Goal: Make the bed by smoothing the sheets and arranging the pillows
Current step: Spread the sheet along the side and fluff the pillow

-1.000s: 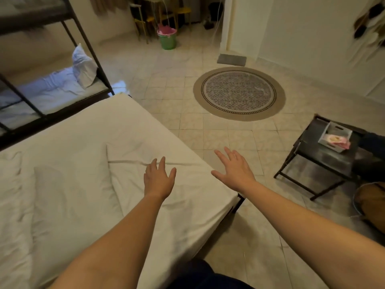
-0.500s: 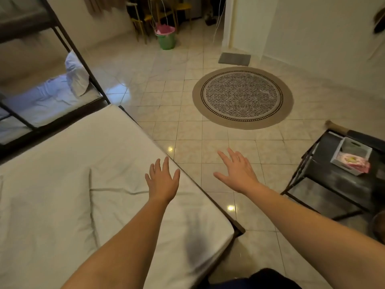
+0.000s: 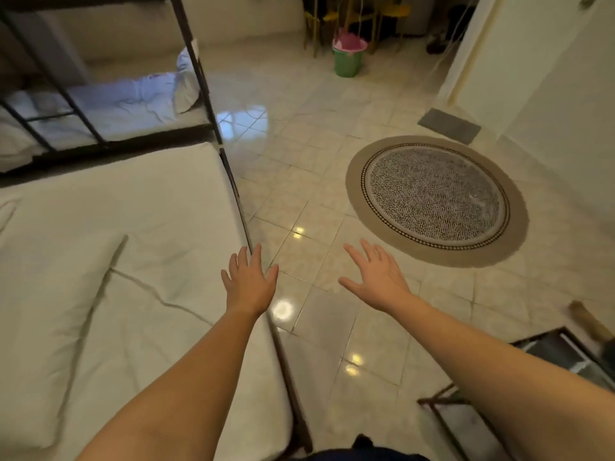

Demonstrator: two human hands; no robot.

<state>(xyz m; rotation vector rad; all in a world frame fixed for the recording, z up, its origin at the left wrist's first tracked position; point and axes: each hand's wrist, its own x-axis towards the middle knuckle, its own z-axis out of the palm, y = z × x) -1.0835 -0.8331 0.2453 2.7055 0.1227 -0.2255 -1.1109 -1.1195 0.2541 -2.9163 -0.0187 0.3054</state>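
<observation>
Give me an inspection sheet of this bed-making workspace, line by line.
Surface: white sheet on the near bed, creased near the middle.
Job's things: flat pillow lying on the sheet at the left.
Clutter: nothing seen on the bed.
Grips: left hand open at the bed's edge; right hand open above the floor tiles; both empty.
Cables: nothing seen.
Surroundings: bunk bed, round rug, green bucket, dark side table.

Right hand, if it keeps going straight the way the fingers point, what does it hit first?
Probably nothing soon: the right hand is open over bare floor tiles, fingers aimed up-left. Far along that line stands the green bucket, though depth is unclear.
</observation>
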